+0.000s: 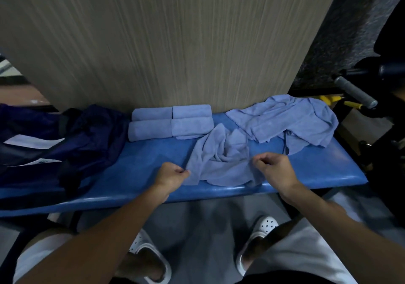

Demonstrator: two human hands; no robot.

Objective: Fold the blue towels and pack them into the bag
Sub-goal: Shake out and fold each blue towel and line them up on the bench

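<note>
Blue is nearly everything in view: a crumpled pale-blue terry towel [219, 158] lies near the front edge of the glossy blue moulded bench [142, 163], bunched into ridges at its middle. The left hand [173, 173] pinches the towel's near left corner between thumb and curled fingers. The right hand [274, 166] is curled at the near right edge and seems to nip the cloth there, though the contact is small and hard to read. Behind the towel, against the pale wood-grain panel [175, 42], four folded pale-blue towels [171, 120] sit in a tidy two-by-two block. To the right sprawls a heap of unfolded pale-blue towels [285, 119], and at the far left a dark navy fabric bag [87, 134] slumps on the bench. The step in hand looks like spreading this towel flat before folding, so the task is partway through with nothing packed yet. Next, the corners likely need drawing apart and toward the person to take out the bunching, then a clean first fold.
</note>
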